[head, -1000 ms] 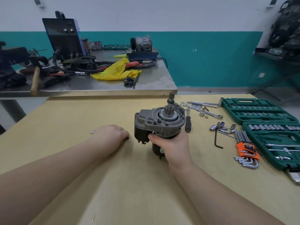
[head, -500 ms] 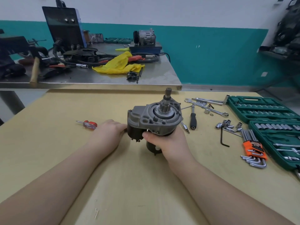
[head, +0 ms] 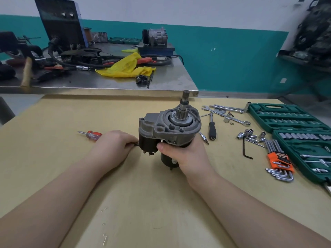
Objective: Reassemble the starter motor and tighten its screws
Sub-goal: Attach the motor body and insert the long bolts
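Teal-and-white wall runs across the top of the frame, with a steel bench (head: 107,83) of clutter below it and your tan desk (head: 53,167) filling the lower half. No brand, label or writing can be read on anything. At frame center the starter motor (head: 170,127) stands with its pinion shaft pointing up, lifted or propped in your right hand (head: 186,154), whose fingers wrap its lower body, thumb on the front. Your left hand (head: 114,145) lies on the desk just left of the motor, fingers curled and pinching a small dark part against the black solenoid. A red-handled screwdriver (head: 91,135) lies just beyond that hand. Right of the motor sit a black-handled driver (head: 212,128), wrenches, loose sockets (head: 250,135), orange-held hex keys (head: 279,160) and green socket cases (head: 286,119) at the right edge. Bare desk spreads across the lower left and between your forearms.
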